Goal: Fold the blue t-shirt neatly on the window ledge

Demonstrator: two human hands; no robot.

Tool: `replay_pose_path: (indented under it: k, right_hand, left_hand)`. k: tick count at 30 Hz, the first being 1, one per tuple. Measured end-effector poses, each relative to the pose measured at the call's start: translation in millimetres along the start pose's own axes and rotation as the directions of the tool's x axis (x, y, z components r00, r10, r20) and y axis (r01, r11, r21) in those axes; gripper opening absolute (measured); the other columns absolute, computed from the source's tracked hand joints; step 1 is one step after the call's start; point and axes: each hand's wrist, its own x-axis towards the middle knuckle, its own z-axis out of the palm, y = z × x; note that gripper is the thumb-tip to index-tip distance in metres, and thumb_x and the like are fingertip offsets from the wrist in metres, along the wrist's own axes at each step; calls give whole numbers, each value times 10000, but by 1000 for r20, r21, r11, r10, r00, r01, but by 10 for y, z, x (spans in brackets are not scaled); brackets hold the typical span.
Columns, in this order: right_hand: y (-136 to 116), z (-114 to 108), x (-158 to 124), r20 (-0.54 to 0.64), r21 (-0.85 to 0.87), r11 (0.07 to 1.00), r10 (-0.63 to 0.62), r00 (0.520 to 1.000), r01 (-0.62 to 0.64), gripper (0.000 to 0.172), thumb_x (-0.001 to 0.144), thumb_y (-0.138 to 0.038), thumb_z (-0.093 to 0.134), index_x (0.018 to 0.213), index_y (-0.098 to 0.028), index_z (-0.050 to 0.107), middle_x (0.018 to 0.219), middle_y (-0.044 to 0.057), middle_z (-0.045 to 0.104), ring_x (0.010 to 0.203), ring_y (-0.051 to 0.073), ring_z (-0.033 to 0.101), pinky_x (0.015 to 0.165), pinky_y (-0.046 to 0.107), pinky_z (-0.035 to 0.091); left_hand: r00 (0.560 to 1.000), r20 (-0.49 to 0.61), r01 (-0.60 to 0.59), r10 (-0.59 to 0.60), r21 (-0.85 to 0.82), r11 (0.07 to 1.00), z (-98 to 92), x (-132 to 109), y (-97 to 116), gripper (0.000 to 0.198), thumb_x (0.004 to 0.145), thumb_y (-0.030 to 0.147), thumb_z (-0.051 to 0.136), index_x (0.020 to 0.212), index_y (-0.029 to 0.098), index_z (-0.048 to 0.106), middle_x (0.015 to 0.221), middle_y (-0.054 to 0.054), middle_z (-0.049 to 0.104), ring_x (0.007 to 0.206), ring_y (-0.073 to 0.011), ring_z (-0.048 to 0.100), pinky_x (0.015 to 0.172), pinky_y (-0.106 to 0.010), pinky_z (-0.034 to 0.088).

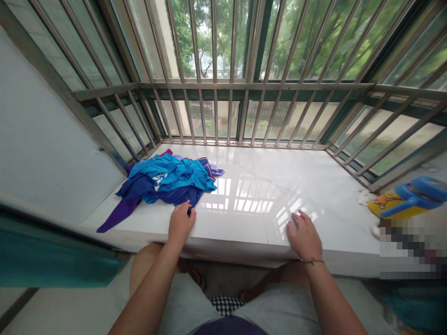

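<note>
A crumpled pile of clothes (pixel 174 172) lies on the left half of the white windowsill (pixel 240 223). Bright blue cloth with a white print is on top, dark blue and purple cloth below, and one purple end trails toward the front edge. My left hand (pixel 181 223) is at the pile's near right edge, fingers loosely curved and apart; whether it touches the cloth I cannot tell. Over the right part of the sill, my right hand (pixel 305 235) has its fingers bent and spread, with nothing in them.
Metal bars (pixel 214 111) and window panes enclose the sill at the back and sides. A blue and yellow container (pixel 405 200) stands at the far right, with a small white thing (pixel 365 197) beside it. Green curtain cloth (pixel 59 256) hangs at the left front.
</note>
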Motion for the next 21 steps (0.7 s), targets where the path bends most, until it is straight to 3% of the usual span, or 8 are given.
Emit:
replay_pose_path:
  k: [4,21]
  right_hand:
    - [-28,-17,-26,-27,14,999,48,999,-47,484,1005,-389,489,1359,-104,653,1387,212,662,1322,328,619,1183,480,502]
    - [-66,-76,-29,-4,13,999,44,999,-44,390,1012,-357,514,1314,-163,667,1308,189,656,1232,330,623,1107,491,528]
  left_hand:
    - [1000,10,8,-8,8,1000,-9,-3,6,227,959,292,549,1059,213,736,1299,-150,788,1216,-342,706,1134,-504,553]
    - [1000,18,17,-17,11,1000,-18,-11,12,252,964,292,548,1088,203,749,1323,-151,783,1233,-342,695,1169,-525,520]
